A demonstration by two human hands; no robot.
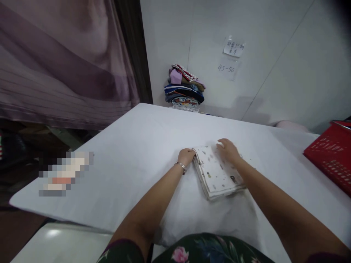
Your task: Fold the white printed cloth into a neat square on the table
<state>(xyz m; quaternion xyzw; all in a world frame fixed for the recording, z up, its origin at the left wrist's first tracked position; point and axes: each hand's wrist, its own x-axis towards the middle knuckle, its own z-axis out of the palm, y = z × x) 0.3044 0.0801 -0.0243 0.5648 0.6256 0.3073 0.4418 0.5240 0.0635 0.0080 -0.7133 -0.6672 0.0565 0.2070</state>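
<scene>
A folded white cloth with small dark prints (216, 174) lies on the white-covered table (131, 153) in front of me. My left hand (186, 156), with a bracelet at the wrist, has its fingers curled against the cloth's left far corner. My right hand (228, 150) lies flat on the cloth's far right part, fingers stretched out and pressing down. Both forearms reach in from the bottom of the view.
A stack of folded coloured clothes (184, 87) stands at the table's far edge against the wall. A red plastic basket (333, 157) sits at the right. Paper notes (233, 48) hang on the wall. A purple curtain (63, 62) hangs at the left, past the table edge.
</scene>
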